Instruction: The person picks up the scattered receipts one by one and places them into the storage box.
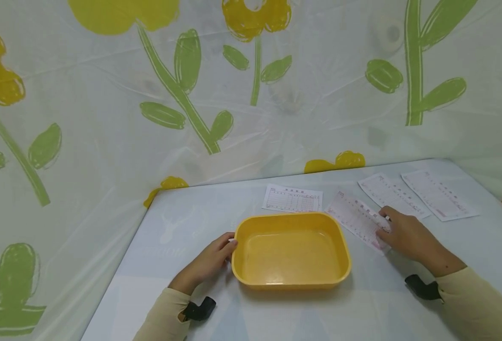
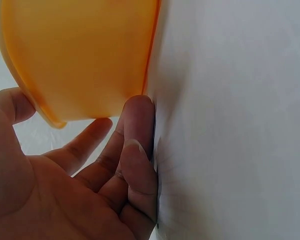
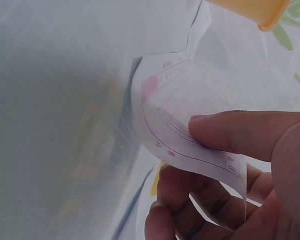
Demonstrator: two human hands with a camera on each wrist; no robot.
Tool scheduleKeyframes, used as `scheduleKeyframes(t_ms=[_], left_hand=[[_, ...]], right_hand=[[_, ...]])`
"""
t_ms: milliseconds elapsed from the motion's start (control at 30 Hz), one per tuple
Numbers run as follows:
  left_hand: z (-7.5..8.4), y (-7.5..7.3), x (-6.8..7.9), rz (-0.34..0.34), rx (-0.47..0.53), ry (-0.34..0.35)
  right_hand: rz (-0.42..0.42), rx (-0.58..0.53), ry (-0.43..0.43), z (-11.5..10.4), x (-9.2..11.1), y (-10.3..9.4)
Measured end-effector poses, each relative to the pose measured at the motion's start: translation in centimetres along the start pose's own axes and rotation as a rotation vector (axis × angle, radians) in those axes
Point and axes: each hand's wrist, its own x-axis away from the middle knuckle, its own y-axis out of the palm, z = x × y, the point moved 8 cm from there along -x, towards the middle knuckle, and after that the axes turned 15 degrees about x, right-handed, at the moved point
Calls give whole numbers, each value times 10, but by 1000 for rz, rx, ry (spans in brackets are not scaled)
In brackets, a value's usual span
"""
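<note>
A yellow basin (image 1: 291, 255) is held at its left end by the left hand (image 1: 210, 258), lower centre of the frame; its rim is gripped by the thumb, and its outer wall is touched by the fingers from below, as is shown in the left wrist view. At the right of the frame, a printed paper form (image 1: 349, 215) is pinched between the thumb and fingers of the right hand (image 1: 408, 234), its near edge lifted and curled, its far end seen just beside the basin's upper right corner. A second form (image 1: 292, 198) is laid flat behind the basin, its lower edge partly hidden by the rim. Two more, a third form (image 1: 393, 194) and a fourth form (image 1: 440, 194), are set side by side at a slant in the right of the frame, beyond the right hand. All are spread on a pale table (image 1: 387, 308), backed by a white cloth (image 1: 319, 104) printed with yellow flowers and green leaves. Beige sleeves (image 1: 481, 303) are worn on both arms, and a black device (image 1: 201, 309) is seen at each wrist.
</note>
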Motion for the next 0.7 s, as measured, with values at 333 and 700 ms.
scheduleKeyframes(t_ms=[333,700], left_hand=[[2,0,0,-5,1,6],[2,0,1,-4,-2,2]], right_hand=[[15,-55,-10,-1,2,-6],[190,-88,-11,0,6,-21]])
